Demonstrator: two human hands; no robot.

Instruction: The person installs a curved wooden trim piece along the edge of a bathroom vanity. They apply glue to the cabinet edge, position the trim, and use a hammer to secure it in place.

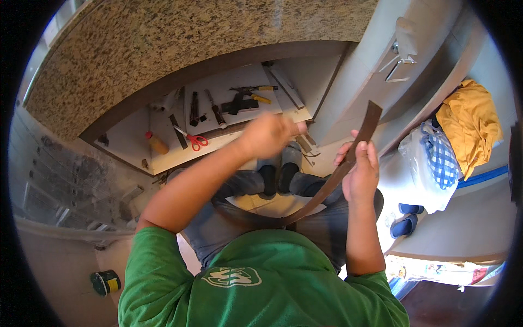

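Observation:
My right hand [360,170] is closed round a long, flat, flexible brown strip [332,184], thumb on one face and fingers on the other. The strip's free end points up past the hand, while its lower part curves down across my lap. My left hand [268,136] is raised in front of the open cabinet, smeared by motion, so its fingers do not show clearly. Just beside it is a small pinkish thing [300,127]; whether the hand touches it I cannot tell. Red-handled scissors [197,143] lie on the cabinet floor, left of that hand.
In the low cabinet [223,136] lie a red-capped bottle [157,144], a dark-handled tool [217,113] and yellow-handled tools [261,98]. Above juts a speckled stone counter [180,49]. To the right are a plastic bag [422,169], yellow cloth [468,122] and dark slippers [403,226].

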